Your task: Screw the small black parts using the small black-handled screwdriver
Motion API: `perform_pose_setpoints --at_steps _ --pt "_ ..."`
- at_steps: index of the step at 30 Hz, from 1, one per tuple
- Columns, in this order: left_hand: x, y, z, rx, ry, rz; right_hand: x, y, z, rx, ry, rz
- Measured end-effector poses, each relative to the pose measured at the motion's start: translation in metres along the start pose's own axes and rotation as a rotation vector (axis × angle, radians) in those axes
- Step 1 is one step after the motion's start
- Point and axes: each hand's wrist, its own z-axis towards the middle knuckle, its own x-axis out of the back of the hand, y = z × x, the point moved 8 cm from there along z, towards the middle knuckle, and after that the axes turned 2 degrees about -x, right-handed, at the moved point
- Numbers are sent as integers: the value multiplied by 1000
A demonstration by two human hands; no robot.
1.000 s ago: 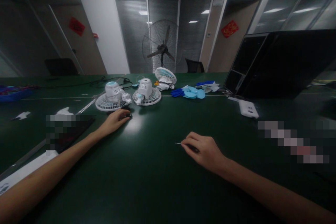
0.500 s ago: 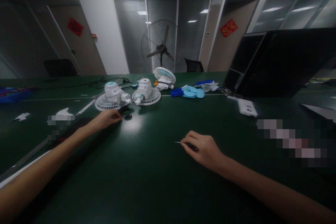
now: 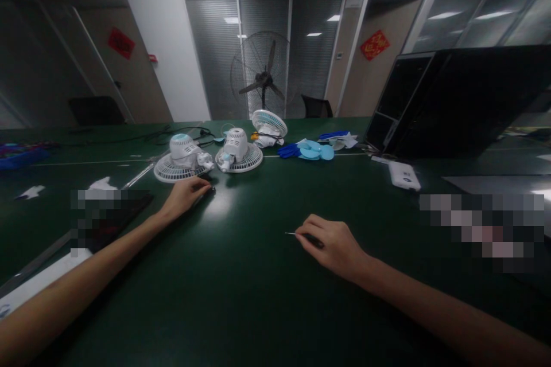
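My right hand is closed around the dark handle of a small screwdriver, its thin metal tip pointing left over the green table. Further forward on the left, my left hand has its fingers pinched on a small black object, mostly covered by the fingers. Just beyond that hand lies a white fan head, grille down. A second white fan head rests beside it, also grille down.
A third fan head leans behind. Blue gloves and a light blue fan blade lie right of it. A white device sits near a large black monitor. Cables and white scraps are at left.
My left hand has moved right and its fingers now cover the small black object that lay on the table. My right hand stays almost in place with the screwdriver.
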Motion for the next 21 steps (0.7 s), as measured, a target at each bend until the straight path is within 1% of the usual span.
perform_pose_setpoints --at_steps 5,14,17,21 --pt "-1 -3 -2 20 -11 -39 1 0 1 -6 -2 -2" --pt "1 7 -7 26 3 -16 0 2 0 10 12 -33" --pt "2 11 -9 7 16 12 -1 2 0 -2 4 -16" --pt "-2 17 -11 -55 -35 116 -1 2 0 -19 -11 -6"
